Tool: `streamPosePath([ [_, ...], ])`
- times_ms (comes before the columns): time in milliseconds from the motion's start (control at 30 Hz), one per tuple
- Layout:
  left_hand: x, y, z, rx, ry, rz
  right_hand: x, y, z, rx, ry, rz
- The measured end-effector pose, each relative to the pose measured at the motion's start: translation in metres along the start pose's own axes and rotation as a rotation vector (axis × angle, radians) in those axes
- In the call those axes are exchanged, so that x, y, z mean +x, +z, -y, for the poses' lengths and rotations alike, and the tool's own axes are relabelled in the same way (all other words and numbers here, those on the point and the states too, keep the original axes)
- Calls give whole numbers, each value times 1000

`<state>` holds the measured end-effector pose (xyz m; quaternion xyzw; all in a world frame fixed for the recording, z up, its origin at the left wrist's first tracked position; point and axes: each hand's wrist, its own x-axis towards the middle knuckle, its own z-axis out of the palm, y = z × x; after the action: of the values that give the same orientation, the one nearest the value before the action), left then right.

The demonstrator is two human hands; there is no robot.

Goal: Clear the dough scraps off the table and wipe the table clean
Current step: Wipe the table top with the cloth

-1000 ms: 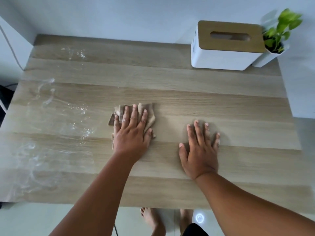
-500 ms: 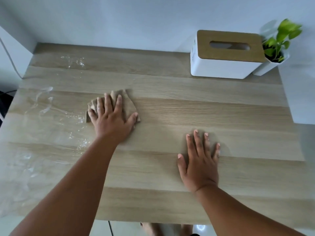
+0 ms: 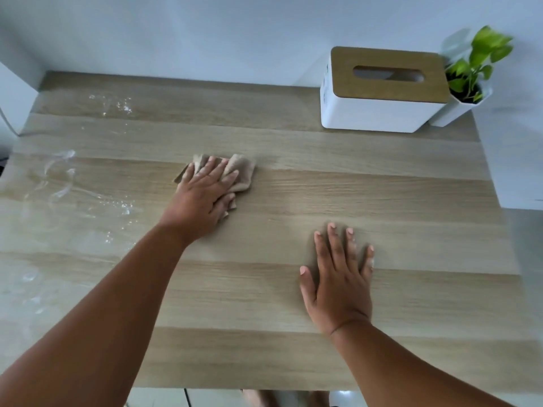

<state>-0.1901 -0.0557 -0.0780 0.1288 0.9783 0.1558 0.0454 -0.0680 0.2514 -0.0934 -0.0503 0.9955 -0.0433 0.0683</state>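
Note:
My left hand (image 3: 202, 198) presses flat on a crumpled beige cloth (image 3: 242, 174) near the middle of the wooden table (image 3: 382, 201). The cloth sticks out beyond my fingers on the far and right side. My right hand (image 3: 338, 277) lies flat on the bare wood to the right and nearer me, fingers spread, holding nothing. White floury smears and wet streaks (image 3: 67, 183) cover the left part of the table, with a small patch (image 3: 113, 105) at the far left. No solid dough scraps show.
A white tissue box with a wooden lid (image 3: 382, 89) stands at the far right corner, next to a small green plant in a white pot (image 3: 470, 83). A white wall runs behind the table. My bare feet (image 3: 282, 399) show below the near edge.
My left hand slid the cloth left and away, then back to the right and farther up the table. My right hand stayed planted in place.

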Motion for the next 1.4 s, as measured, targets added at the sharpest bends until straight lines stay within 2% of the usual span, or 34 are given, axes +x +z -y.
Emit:
streamPosePath([
  [233, 67, -4, 24, 155, -441, -18, 1, -3, 2, 33, -3, 21],
  [300, 92, 1, 10, 160, -488, 16, 1, -4, 2, 32, 3, 34],
  [400, 113, 9, -23, 173, -367, 44, 1, -5, 2, 36, -1, 25],
  [533, 96, 23, -68, 103, -73, 81, 0, -5, 2, 26, 0, 23],
  [633, 69, 17, -52, -48, 197, 59, -1, -5, 2, 29, 4, 10],
  [700, 63, 7, -24, -62, 271, 54, 0, -6, 2, 30, 4, 16],
  [767, 69, -3, 6, -13, 195, 29, 0, -6, 3, 26, -2, 30],
  [900, 117, -17, 41, 64, -161, -54, -1, -5, 2, 38, -8, 4],
  [1000, 170, -18, 18, 104, -410, -43, -1, -4, 1, 42, -12, -22],
  [1067, 193, -9, -10, 99, -474, 8, -1, -4, 1, 43, -15, -34],
  [1133, 202, 1, -38, 113, -365, 48, -1, -3, 1, 50, -19, -48],
  [1233, 183, 11, -60, 125, -79, 88, -1, -3, 1, 44, -20, -43],
  [1333, 157, 6, -42, 90, 152, 120, -1, -5, 1, 46, -15, -32],
  [1400, 151, -2, -12, 93, 184, 128, -1, -5, 2, 51, -9, -23],
])
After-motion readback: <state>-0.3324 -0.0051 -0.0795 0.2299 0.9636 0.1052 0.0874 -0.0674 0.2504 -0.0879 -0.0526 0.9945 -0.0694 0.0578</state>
